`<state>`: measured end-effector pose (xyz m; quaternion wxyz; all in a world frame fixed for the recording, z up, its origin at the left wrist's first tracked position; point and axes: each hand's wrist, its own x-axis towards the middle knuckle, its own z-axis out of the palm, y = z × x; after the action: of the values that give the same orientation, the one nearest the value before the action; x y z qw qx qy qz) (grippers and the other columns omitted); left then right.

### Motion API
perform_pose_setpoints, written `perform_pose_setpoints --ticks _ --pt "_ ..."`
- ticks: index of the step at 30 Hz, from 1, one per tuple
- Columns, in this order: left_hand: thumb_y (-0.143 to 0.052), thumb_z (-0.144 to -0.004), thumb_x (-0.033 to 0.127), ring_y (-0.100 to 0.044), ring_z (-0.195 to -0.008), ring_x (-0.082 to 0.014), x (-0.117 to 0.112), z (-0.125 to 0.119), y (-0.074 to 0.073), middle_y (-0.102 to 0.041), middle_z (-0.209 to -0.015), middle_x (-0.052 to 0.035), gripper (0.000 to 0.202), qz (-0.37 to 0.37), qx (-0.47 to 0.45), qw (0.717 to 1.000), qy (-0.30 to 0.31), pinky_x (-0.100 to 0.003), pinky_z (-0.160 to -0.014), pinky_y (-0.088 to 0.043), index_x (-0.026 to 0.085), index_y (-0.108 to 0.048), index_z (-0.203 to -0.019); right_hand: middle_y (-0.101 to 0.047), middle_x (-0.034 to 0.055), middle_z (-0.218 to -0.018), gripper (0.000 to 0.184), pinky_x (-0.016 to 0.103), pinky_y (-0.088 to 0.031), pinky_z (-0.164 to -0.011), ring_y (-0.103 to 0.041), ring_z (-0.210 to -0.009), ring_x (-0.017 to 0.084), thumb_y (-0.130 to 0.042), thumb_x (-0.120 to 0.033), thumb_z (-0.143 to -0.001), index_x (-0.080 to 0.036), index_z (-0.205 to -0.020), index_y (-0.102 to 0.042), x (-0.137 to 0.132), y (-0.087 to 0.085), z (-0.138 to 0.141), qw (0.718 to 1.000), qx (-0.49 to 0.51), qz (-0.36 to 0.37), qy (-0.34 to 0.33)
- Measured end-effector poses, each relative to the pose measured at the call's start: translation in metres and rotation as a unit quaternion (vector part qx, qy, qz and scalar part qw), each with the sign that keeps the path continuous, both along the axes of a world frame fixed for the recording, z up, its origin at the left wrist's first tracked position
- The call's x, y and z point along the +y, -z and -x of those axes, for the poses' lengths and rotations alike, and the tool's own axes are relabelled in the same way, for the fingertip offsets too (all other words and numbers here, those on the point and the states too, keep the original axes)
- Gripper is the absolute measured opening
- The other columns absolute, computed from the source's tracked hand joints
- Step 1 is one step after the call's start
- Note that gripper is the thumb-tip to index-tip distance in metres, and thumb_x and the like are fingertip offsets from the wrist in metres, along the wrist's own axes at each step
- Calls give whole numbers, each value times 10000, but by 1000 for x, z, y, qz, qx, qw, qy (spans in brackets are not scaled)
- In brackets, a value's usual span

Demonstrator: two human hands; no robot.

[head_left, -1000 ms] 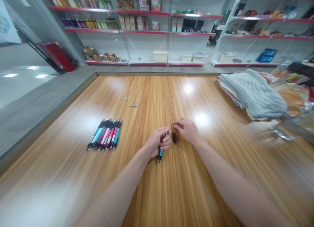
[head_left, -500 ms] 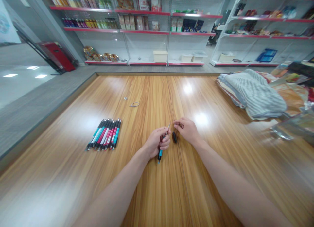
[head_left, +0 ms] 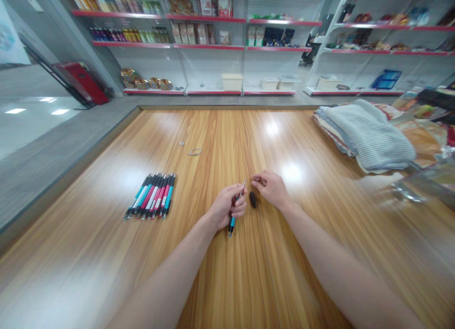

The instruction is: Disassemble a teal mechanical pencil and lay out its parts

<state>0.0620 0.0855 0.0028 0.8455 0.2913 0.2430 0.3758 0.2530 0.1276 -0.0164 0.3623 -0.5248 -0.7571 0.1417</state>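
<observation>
My left hand (head_left: 228, 206) is closed around a pen (head_left: 232, 223) with a teal and black barrel. Its slim, bare upper end points away from me, past my thumb. My right hand (head_left: 270, 189) is just to the right, thumb and fingertips pinched together; whatever they hold is too small to make out. Between the hands a black pen part (head_left: 252, 199) lies on the wooden table (head_left: 227, 291). Farther left, several pens (head_left: 152, 196) in teal, white, pink and black lie side by side in a row.
Beyond my hands lie a thin looped strip (head_left: 195, 152) and a small shiny piece (head_left: 181, 143). Folded cloths (head_left: 369, 134) are stacked at the right, beside packets and a clear container (head_left: 430, 177). Stocked shelves (head_left: 209, 47) stand behind the table's far edge.
</observation>
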Motion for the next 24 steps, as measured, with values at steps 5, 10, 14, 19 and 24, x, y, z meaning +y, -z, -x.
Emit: perform_pose_setpoints --ticks 5,10,14,19,24 --pt "-529 -891 340 -192 -359 -36 0 0 -1 -340 -492 75 189 1 2 1000 -1 -144 -321 -164 160 -510 -835 -653 31 -817 149 256 -453 -637 -563 -646 129 -620 -247 -823 -186 -941 -687 -3 -1 -1 999 39 2 7" --pt "-524 -896 342 -193 -361 -37 1 0 -3 -343 -494 74 190 5 2 1000 0 -145 -324 -160 162 -507 -836 -663 19 -761 193 255 -440 -633 -575 -630 132 -596 -258 -843 -201 -1008 -679 -18 -4 -4 995 5 24 -95" --pt "-528 -895 344 -195 -360 -35 1 1 -3 -342 -497 74 195 8 4 1000 1 -145 -325 -156 161 -505 -834 -685 28 -870 188 259 -442 -720 -616 -797 158 -562 -178 -850 -224 -970 -698 -25 -11 -9 978 -52 37 -197" --pt "-532 -893 347 -192 -357 -34 0 1 -2 -342 -496 75 195 9 7 1000 0 -144 -323 -163 161 -509 -839 -664 20 -824 227 258 -440 -737 -603 -806 157 -533 -61 -800 -200 -892 -688 -23 -19 -16 963 -62 55 -257" --pt "-529 -896 336 -194 -358 -34 0 1 -3 -340 -496 74 186 9 5 1000 0 -143 -323 -166 160 -512 -839 -629 -1 -760 290 240 -423 -678 -568 -712 138 -568 -22 -706 -200 -905 -682 -23 -20 -19 962 -60 74 -256"
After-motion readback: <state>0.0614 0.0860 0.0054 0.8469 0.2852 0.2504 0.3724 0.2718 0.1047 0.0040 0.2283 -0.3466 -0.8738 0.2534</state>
